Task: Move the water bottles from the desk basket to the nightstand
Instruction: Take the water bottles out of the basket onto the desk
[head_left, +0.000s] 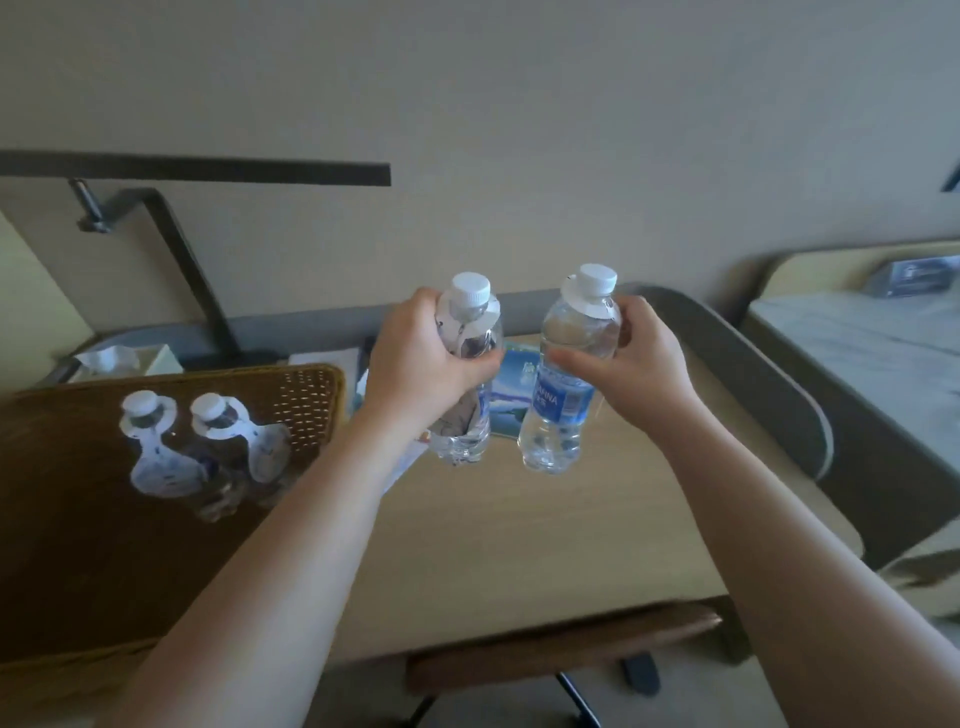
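My left hand (423, 366) grips a clear water bottle (470, 410) with a white cap and a paper neck tag, held upright above the desk. My right hand (641, 358) holds a second water bottle (563, 395) with a blue label, also upright, just right of the first. Both hang over the wooden desk (519, 545), to the right of the woven brown basket (311, 395). Two more bottles (150, 452) (223, 447) with white caps and paper tags stand inside the basket.
A tissue box (130, 361) and a dark lamp arm (176, 249) stand behind the basket. A blue card (511, 395) lies on the desk under the bottles. A chair back (561, 649) sits at the desk's front edge. A bed (857, 353) lies to the right.
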